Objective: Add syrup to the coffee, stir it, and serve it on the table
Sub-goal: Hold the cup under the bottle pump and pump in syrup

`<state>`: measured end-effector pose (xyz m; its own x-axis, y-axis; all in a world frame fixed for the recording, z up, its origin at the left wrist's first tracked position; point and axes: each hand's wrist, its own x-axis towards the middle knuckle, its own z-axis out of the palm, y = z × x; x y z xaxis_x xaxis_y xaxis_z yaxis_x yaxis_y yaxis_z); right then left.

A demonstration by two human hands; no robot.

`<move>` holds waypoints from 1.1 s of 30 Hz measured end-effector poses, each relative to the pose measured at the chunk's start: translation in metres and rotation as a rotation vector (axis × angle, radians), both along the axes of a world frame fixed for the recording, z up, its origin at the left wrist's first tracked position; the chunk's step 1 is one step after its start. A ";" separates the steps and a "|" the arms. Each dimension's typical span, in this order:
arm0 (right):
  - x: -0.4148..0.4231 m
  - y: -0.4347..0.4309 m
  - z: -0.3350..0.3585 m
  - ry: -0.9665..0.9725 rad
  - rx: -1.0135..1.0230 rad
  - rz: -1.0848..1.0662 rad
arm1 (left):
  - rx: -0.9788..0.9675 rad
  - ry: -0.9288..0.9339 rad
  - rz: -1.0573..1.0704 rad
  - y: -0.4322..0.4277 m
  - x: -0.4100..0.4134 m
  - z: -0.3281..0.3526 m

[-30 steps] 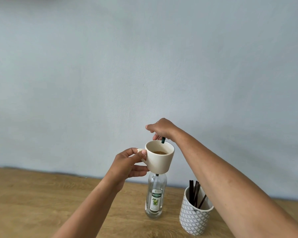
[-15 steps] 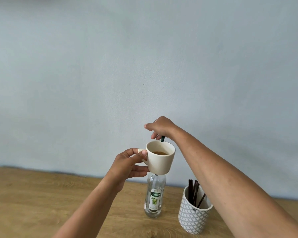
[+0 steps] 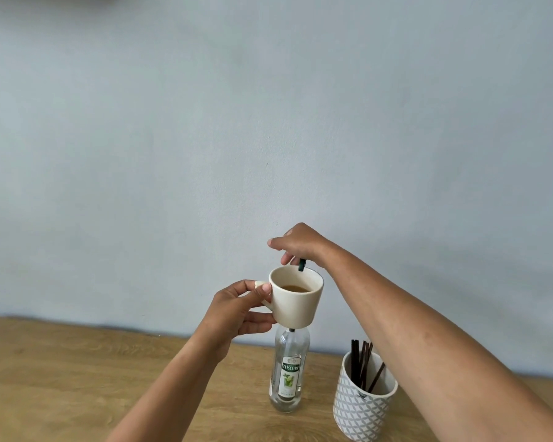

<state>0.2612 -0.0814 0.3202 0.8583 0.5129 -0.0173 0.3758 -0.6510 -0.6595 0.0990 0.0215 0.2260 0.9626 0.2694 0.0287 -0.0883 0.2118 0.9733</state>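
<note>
My left hand (image 3: 237,311) grips the handle of a cream cup (image 3: 297,306) and holds it in the air, tilted slightly, with brown coffee (image 3: 296,288) low inside. Directly behind and below the cup stands a clear syrup bottle (image 3: 289,374) with a green label on the wooden table (image 3: 77,378). The cup hides the bottle's neck. My right hand (image 3: 300,244) sits above the cup's far rim, fingers curled over the bottle's top. A dark green spout (image 3: 301,264) pokes out under those fingers, just over the rim.
A white patterned mug (image 3: 363,409) holding several dark stir sticks (image 3: 361,362) stands right of the bottle, under my right forearm. A pale blue wall runs along the table's far edge.
The view has shifted slightly. Both hands keep the same hold and the cup stays in front of the bottle under the spout.
</note>
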 end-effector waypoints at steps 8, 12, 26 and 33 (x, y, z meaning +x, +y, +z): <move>-0.002 -0.003 0.004 -0.008 -0.042 0.019 | 0.000 0.003 0.001 0.000 -0.001 0.002; -0.001 0.000 -0.003 -0.014 0.025 -0.011 | -0.010 -0.002 -0.008 0.000 0.000 0.000; -0.001 -0.002 0.003 0.007 -0.069 0.017 | -0.015 0.010 -0.006 -0.001 -0.001 -0.001; -0.001 -0.003 0.004 -0.011 -0.091 0.009 | -0.018 0.014 -0.019 -0.002 -0.001 -0.002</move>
